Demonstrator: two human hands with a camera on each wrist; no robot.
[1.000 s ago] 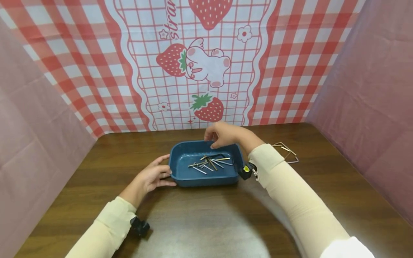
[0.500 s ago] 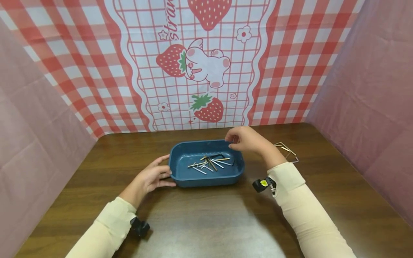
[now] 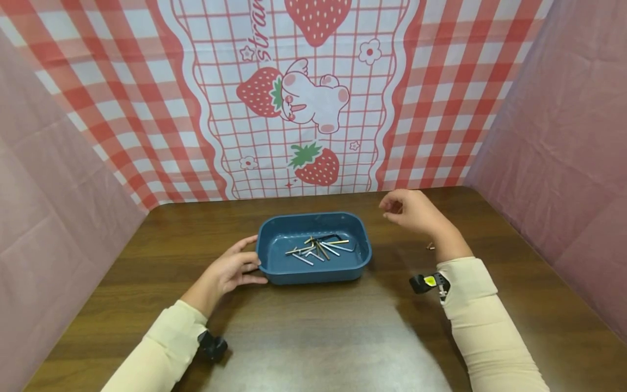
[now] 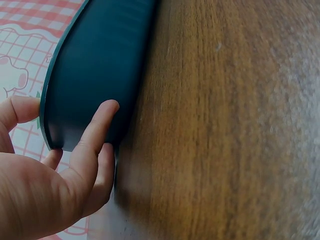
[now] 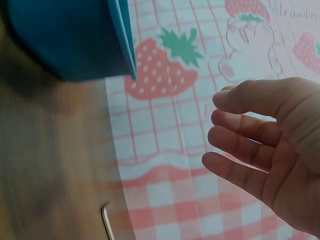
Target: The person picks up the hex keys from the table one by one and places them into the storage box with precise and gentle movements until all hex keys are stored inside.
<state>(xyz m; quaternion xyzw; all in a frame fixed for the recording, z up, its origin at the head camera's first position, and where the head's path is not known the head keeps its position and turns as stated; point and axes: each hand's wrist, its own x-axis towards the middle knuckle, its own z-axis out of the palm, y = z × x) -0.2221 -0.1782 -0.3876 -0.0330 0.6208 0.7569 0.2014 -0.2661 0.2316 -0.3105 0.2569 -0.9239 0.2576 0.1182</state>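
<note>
A blue rectangular tray (image 3: pixel 313 277) sits mid-table, with several L-shaped hex keys (image 3: pixel 329 249) in silver, gold and black heaped inside. My left hand (image 3: pixel 236 267) holds the tray's left end, fingers spread around its corner; in the left wrist view, a finger lies along the outer wall (image 4: pixel 95 65). To the right of the tray, above the table, is my right hand (image 3: pixel 413 211), its fingers loosely curled with nothing between them. In the right wrist view, one hex key (image 5: pixel 107 222) shows on the table; the right forearm hides most of the loose keys in the head view.
The brown wooden table (image 3: pixel 313 332) meets a red-and-white strawberry cloth (image 3: pixel 313 98) at the back. Pink cloth (image 3: pixel 553 136) hangs along both sides. A small black wrist camera (image 3: pixel 211 346) is on the left cuff, another (image 3: pixel 423 283) on the right.
My right hand has moved right, from over the tray to beyond its right end, and its arm now covers most of the loose hex keys. The left hand and tray stayed still.
</note>
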